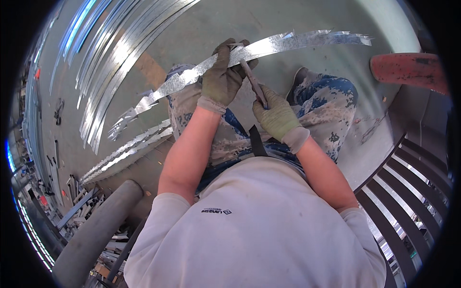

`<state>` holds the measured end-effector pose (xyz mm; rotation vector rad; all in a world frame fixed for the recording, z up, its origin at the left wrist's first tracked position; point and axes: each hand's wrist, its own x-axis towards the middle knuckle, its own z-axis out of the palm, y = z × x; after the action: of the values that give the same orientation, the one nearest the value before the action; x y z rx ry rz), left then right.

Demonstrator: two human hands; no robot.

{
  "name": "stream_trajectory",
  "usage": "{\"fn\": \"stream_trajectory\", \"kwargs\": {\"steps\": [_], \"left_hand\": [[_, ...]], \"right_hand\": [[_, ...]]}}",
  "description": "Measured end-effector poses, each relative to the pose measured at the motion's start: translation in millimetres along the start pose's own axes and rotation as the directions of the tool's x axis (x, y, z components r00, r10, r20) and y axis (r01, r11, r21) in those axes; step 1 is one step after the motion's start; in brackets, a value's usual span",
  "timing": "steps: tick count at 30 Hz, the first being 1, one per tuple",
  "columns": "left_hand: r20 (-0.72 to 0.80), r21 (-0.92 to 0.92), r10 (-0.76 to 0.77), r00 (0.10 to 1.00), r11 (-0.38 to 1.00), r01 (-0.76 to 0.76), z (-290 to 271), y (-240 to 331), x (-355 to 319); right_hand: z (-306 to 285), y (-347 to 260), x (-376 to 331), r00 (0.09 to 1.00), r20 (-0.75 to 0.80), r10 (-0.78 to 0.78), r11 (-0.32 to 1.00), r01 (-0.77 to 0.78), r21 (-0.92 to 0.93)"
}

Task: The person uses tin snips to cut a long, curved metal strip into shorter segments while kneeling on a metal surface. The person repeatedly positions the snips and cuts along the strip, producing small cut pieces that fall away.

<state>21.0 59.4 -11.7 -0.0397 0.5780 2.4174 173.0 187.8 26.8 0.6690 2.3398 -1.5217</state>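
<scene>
A long bundle of shiny, thin metal strips [270,46] with ragged ends lies across my lap, running from lower left to upper right. My left hand [222,79], in an olive work glove, is closed around it near the middle. In my right hand [277,115], gloved the same way, is a narrow, file-like metal tool [254,83]. Its far end meets the lower edge of the strips beside my left fingers. The glove hides the tool's near end, so I cannot tell its exact kind.
More long metal strips [117,60] lie on the floor at the left, with a jagged-edged pair [132,145] nearer me. A grey pipe [98,235] stands at the lower left. On the right are a red rounded bar [408,71] and dark slats [401,201]. Scrap pieces [84,206] lie at left.
</scene>
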Motion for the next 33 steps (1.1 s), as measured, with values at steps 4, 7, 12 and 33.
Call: {"fn": "stream_trajectory", "kwargs": {"steps": [4, 7, 12, 33], "left_hand": [[0.031, -0.040, 0.009, 0.999, 0.999, -0.008, 2.1, -0.6, -0.1], [0.044, -0.047, 0.016, 0.999, 0.999, -0.014, 3.2, -0.9, -0.2], [0.056, -0.018, 0.010, 0.998, 1.000, -0.009, 0.8, -0.1, 1.3], [0.028, 0.030, -0.011, 1.000, 0.999, 0.010, -5.0, -1.4, -1.1]], "right_hand": [[-9.1, -9.0, -2.2, 0.999, 0.027, -0.042, 0.998, 0.041, 0.040], [-11.3, -9.4, -2.8, 0.997, 0.036, -0.066, 0.993, 0.062, 0.104], [-16.8, -6.2, 1.9, 0.975, 0.214, 0.050, 0.921, -0.128, 0.368], [-42.3, -6.8, 10.1, 0.854, 0.518, -0.043, 0.679, -0.355, 0.642]]}}
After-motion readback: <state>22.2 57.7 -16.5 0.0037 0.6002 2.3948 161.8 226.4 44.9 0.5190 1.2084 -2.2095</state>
